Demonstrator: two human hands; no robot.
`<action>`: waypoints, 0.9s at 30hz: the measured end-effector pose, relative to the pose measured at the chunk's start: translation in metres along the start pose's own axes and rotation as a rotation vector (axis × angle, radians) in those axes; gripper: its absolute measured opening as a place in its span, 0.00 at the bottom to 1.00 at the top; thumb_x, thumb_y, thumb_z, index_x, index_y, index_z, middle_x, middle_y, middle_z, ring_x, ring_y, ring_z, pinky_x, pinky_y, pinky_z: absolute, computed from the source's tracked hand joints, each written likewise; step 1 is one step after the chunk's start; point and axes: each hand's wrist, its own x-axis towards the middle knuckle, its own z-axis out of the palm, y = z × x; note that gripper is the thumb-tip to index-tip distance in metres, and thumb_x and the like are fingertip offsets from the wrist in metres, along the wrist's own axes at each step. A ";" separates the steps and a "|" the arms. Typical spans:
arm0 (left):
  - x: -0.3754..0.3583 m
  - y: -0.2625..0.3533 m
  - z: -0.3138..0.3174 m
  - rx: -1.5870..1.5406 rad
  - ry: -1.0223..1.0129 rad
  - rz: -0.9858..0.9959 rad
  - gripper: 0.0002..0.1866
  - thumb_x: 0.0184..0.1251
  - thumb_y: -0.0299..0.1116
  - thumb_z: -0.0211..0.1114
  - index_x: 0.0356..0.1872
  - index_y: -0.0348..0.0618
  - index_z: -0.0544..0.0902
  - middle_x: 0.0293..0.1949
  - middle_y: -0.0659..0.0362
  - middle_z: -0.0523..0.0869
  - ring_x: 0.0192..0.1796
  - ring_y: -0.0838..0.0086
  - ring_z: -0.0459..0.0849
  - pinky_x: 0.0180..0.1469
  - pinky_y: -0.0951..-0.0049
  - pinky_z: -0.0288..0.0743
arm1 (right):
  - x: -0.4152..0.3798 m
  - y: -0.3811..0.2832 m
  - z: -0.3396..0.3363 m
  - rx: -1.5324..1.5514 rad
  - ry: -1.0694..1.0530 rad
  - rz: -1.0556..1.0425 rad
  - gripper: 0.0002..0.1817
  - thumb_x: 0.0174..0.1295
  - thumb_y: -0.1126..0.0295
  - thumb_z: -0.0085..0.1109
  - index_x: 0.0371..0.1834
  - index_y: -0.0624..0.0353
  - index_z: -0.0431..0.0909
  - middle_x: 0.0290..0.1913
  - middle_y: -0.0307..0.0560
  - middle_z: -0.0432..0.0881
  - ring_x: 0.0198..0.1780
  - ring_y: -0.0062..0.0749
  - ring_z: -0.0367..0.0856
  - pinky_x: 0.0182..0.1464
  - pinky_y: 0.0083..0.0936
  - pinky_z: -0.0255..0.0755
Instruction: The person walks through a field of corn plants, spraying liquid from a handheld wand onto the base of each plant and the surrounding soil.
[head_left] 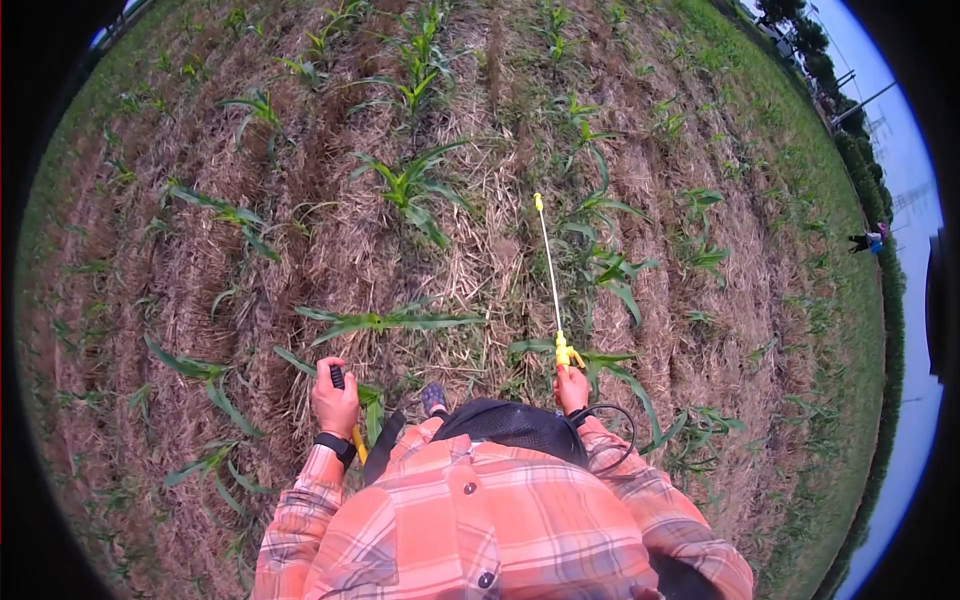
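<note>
My right hand (571, 389) is closed around the yellow handle of a spray wand (562, 347). Its thin pale tube points forward, ending in a yellow nozzle (538, 203) above the ground. A dark hose (628, 425) loops beside my right wrist. On the other side, my left hand (336, 402) wraps around the black grip (337, 377) of a pump lever, whose yellow bar (359, 443) shows below the fist. Between the hands lies a dark mesh cloth (510, 425) at my waist. No spray can be made out at the nozzle.
Young corn plants (405, 185) grow in rows over dry straw (480, 250), several close to my hands and the wand. One shoe (433, 398) shows below me. Far right, a person (876, 240) stands near the field's grassy edge (845, 300), with trees and poles beyond.
</note>
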 end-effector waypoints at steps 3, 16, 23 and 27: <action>0.005 -0.006 -0.001 -0.019 -0.002 -0.002 0.10 0.49 0.24 0.56 0.34 0.44 0.69 0.23 0.52 0.75 0.25 0.61 0.77 0.29 0.67 0.68 | 0.019 0.005 0.018 -0.264 -0.046 -0.193 0.11 0.59 0.61 0.49 0.28 0.56 0.71 0.15 0.35 0.69 0.12 0.16 0.62 0.11 0.16 0.54; -0.019 0.048 -0.111 -0.253 0.295 -0.137 0.11 0.54 0.19 0.53 0.38 0.42 0.66 0.33 0.61 0.70 0.25 0.84 0.69 0.25 0.85 0.68 | 0.050 -0.067 0.090 -0.584 -0.465 -0.413 0.17 0.55 0.55 0.50 0.36 0.58 0.75 0.27 0.55 0.77 0.33 0.48 0.77 0.34 0.36 0.68; 0.057 0.022 0.017 -0.177 0.087 -0.216 0.10 0.52 0.21 0.54 0.36 0.44 0.68 0.20 0.62 0.71 0.18 0.81 0.70 0.20 0.79 0.65 | 0.089 -0.084 0.095 -0.516 -0.495 -0.389 0.16 0.55 0.57 0.50 0.35 0.59 0.75 0.26 0.53 0.77 0.31 0.43 0.77 0.33 0.33 0.68; 0.091 0.028 0.061 -0.034 0.032 -0.131 0.09 0.50 0.22 0.55 0.34 0.43 0.70 0.19 0.61 0.72 0.18 0.77 0.71 0.21 0.75 0.64 | 0.122 -0.094 0.072 -0.490 -0.350 -0.354 0.16 0.54 0.56 0.51 0.34 0.57 0.76 0.26 0.52 0.78 0.30 0.43 0.78 0.33 0.33 0.67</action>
